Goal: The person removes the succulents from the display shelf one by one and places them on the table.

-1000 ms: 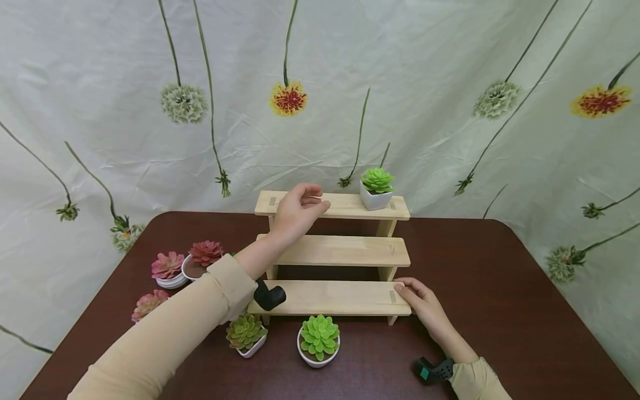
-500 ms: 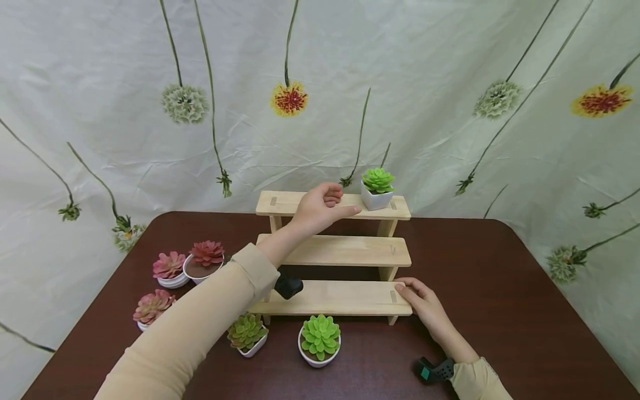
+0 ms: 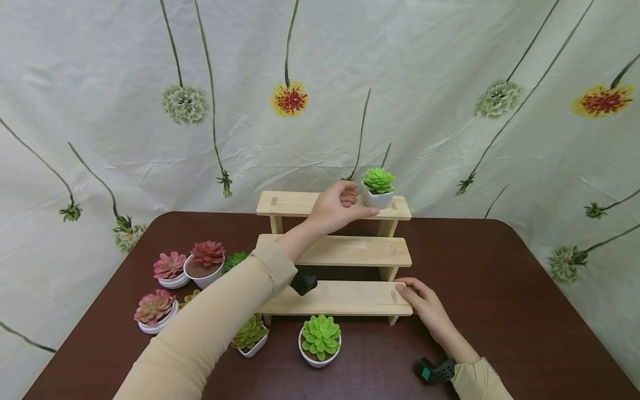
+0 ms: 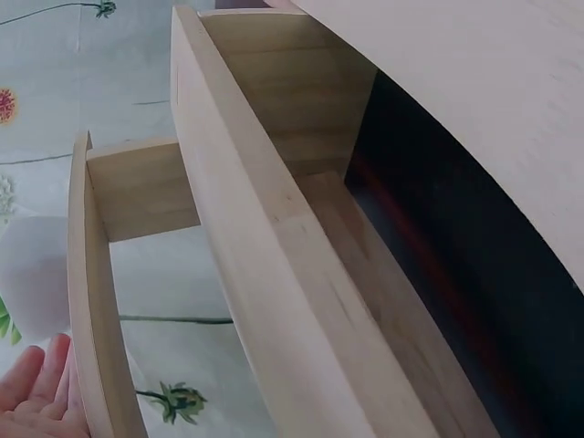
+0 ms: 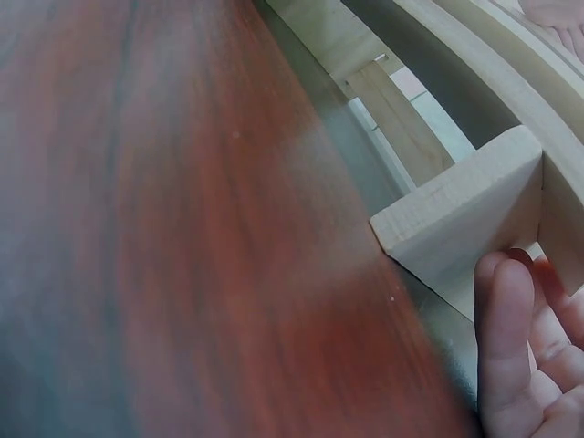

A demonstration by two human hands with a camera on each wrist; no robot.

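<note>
A three-tier wooden stand rises in steps on the table. On the right of its top tier sits a bright green succulent in a white square pot. My left hand is just left of this pot, its fingers loosely bent and its thumb stretched out in front of the pot. In the left wrist view, a gap shows between the fingers and the white pot. With thumb and fingers my right hand grips the right end of the bottom tier; its fingertips lie by the side leg.
A green succulent in a round white pot stands before the stand, with another potted succulent left of it. Several potted succulents, including a dark red one, are grouped at left, partly behind my left sleeve. A flowered cloth hangs behind.
My left hand has moved right along the top tier, up to the white square pot. More of the succulents at left have come into view. The right hand has stayed put.
</note>
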